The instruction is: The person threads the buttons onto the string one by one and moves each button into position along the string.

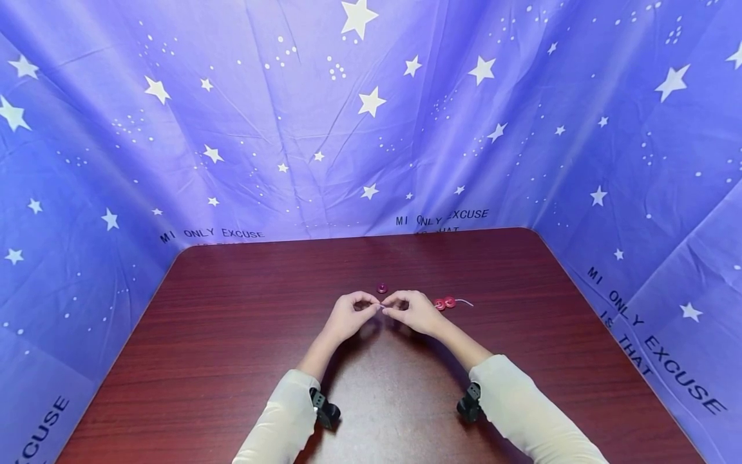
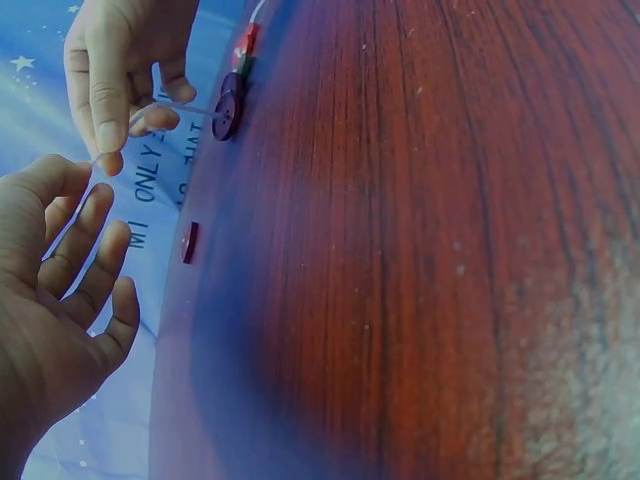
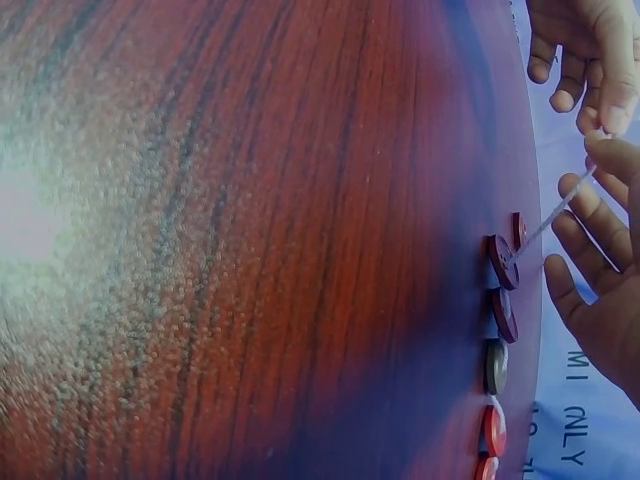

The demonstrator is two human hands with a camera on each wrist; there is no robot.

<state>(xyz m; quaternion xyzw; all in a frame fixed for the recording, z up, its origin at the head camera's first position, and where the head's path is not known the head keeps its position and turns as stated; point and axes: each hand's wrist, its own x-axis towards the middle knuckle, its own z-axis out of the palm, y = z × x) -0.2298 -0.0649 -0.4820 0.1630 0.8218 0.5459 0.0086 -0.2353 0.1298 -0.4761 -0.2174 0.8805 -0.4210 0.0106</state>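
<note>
Above the table, my left hand [image 1: 350,316] and right hand [image 1: 414,314] meet fingertip to fingertip. Each pinches a thin white string [image 3: 562,208] between thumb and index finger, near one end. From the right hand the string slants down through a dark red button [image 3: 503,262]. Several more buttons follow along it: another dark red one [image 3: 505,315], a grey-green one [image 3: 495,367] and two bright red ones [image 1: 444,303]. Just beyond the fingertips a separate dark red button [image 1: 382,288] lies on the wood. The pinched string tip is too small to make out.
The dark red wood-grain table [image 1: 243,361] has rounded far corners. A blue curtain [image 1: 324,116] with white stars stands along its back and sides. The string's other tail [image 1: 466,302] lies on the table to the right of the bright red buttons.
</note>
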